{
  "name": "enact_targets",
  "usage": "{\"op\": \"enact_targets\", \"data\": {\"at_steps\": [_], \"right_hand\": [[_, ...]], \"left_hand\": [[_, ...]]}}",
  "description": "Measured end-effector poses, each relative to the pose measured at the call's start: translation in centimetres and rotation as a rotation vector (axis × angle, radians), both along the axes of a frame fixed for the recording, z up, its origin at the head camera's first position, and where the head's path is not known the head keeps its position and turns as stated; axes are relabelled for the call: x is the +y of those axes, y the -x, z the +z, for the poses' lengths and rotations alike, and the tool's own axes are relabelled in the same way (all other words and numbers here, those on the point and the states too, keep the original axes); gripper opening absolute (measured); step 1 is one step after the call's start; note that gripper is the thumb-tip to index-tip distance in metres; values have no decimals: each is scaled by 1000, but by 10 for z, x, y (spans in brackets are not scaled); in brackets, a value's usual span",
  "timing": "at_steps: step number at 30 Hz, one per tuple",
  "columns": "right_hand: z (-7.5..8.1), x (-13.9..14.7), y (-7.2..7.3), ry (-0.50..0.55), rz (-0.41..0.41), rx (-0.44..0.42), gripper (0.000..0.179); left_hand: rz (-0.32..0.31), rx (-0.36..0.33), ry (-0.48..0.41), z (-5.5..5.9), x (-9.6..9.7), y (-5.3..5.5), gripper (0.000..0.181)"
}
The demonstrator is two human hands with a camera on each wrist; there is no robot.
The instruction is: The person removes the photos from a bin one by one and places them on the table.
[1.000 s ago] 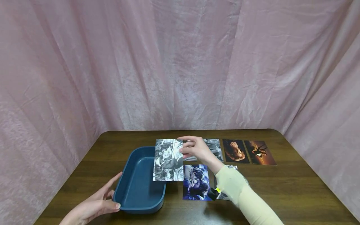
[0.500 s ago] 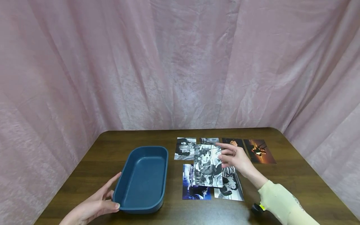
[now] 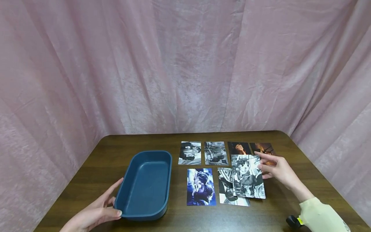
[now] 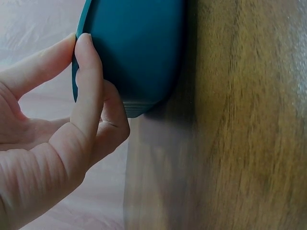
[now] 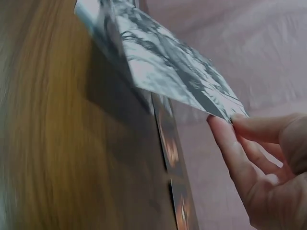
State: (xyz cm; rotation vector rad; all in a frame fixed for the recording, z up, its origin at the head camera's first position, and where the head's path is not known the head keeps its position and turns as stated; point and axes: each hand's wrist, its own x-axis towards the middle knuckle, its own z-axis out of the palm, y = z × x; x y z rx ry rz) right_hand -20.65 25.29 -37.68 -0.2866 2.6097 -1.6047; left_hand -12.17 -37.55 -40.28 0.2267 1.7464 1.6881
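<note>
In the head view my left hand (image 3: 94,211) is at the near left corner of an oblong blue plastic bin (image 3: 124,187). Its index finger lies along the left rim, the thumb touches the corner, and the other fingers bend by the outer wall (image 4: 144,62). My right hand (image 3: 279,169) pinches the right edge of a black-and-white photo card (image 3: 247,177) between thumb and fingers. This card is tilted above the table and covers parts of another black-and-white card (image 3: 227,193) and a dark orange-toned card (image 3: 239,147). The right fingers partly hide a second orange-toned card (image 3: 262,146).
Two black-and-white cards (image 3: 189,153) lie in the back row. A blue-violet card (image 3: 201,187) lies in front of them, right of the bin. Everything is on a brown wooden table (image 3: 139,141). Pink curtains (image 3: 185,80) hang behind. A small black object (image 3: 293,221) is at the right sleeve.
My right hand has carried the photo card from over the bin's right side across to the right, above the right-hand cards. My left hand and the bin have hardly moved.
</note>
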Motion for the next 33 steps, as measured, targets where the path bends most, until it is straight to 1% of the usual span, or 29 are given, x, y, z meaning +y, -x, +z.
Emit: {"op": "enact_targets", "data": {"at_steps": [4, 6, 9, 11, 14, 17, 23, 29, 33], "right_hand": [[-4, 21, -3, -30, 1, -29, 59], [-7, 30, -4, -48, 3, -57, 59], [-15, 38, -4, -71, -11, -98, 60], [-21, 41, -3, -97, -18, -108, 61], [-27, 43, -1, -140, -54, -102, 59], [-31, 44, 0, -206, -92, -78, 57], [-33, 43, 0, -339, -126, -36, 54], [-33, 41, -1, -374, -137, -48, 55], [-32, 41, 2, -384, -151, -44, 56]], "left_hand": [[8, 7, 9, 0, 0, 0, 101], [15, 6, 17, 0, 0, 1, 101], [16, 1, 19, 0, 0, 1, 101], [13, 5, 17, -1, -1, 1, 101], [3, 16, 14, -1, -1, 1, 101], [1, 17, 12, -2, -1, 1, 101], [8, 8, 21, -2, -1, 2, 100], [4, 2, 27, -1, -2, 1, 100], [2, -5, 22, -1, -2, 2, 100]]}}
